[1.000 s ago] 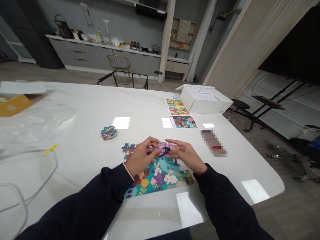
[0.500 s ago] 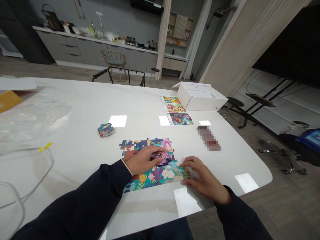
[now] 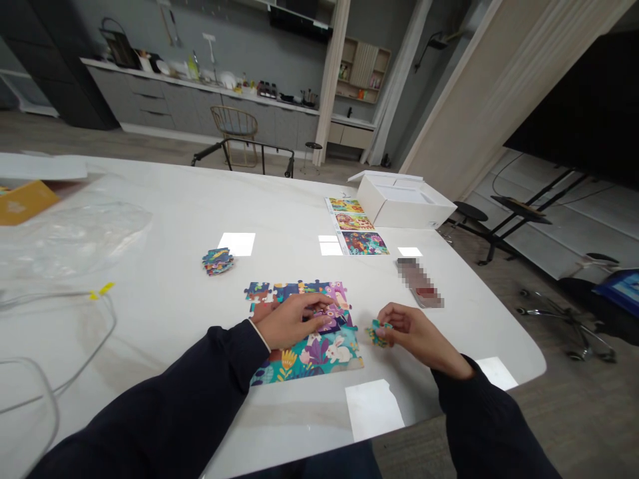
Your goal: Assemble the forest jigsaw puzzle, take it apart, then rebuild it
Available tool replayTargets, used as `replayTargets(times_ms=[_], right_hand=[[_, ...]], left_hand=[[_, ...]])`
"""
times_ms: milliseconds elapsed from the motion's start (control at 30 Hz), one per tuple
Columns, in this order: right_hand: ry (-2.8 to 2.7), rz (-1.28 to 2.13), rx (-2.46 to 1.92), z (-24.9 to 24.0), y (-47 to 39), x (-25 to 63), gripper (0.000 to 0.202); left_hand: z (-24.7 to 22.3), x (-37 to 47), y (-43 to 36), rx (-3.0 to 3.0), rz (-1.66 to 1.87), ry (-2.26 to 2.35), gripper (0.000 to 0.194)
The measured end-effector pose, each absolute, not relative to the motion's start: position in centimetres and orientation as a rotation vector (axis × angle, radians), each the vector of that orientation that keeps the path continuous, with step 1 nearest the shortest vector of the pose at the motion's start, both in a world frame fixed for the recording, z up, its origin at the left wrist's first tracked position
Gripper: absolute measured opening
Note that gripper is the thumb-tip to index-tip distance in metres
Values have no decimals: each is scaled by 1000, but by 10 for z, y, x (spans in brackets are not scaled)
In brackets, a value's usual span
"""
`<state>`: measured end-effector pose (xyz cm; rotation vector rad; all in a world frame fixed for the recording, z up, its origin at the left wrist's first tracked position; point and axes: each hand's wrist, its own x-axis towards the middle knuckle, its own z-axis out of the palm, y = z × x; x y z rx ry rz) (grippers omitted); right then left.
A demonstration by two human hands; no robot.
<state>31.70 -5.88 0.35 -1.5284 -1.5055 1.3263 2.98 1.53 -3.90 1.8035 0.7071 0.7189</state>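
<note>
A partly joined jigsaw puzzle lies near the table's front edge, with a white rabbit, flowers and leaves on it. Over its middle, my left hand is closed with thumb and fingers on a purple and dark blue puzzle piece; whether more than one piece is there I cannot tell. To the right of the puzzle, my right hand pinches a teal and yellow puzzle piece, apart from the joined part. A small stack of puzzle pieces sits farther back on the left.
A picture sheet lies beyond the puzzle, by an open white box. A pixelated phone-like object rests at the right. Clear plastic wrap, a cable and a yellow box are on the left.
My right hand has lifted the teal and yellow piece off the puzzle's right end and drawn it slightly aside. My left hand stays over the puzzle. The view has shifted a little.
</note>
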Motion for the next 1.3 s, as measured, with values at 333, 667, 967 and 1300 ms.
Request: replayTargets(times_ms=[333, 667, 967, 1300], right_hand=[[-1518, 1395, -1140, 11, 24, 239, 40], [-1388, 1253, -1151, 0, 28, 246, 47], [-1436, 1200, -1244, -1, 30, 243, 51], [-1810, 999, -1284, -9, 25, 238, 47]], left_hand=[[-20, 30, 12, 1693, 1187, 917, 29], [-21, -116, 110, 1240, 1631, 1576, 45], [-41, -154, 120, 1286, 1353, 1714, 52], [-26, -150, 110, 1564, 1129, 2065, 26]])
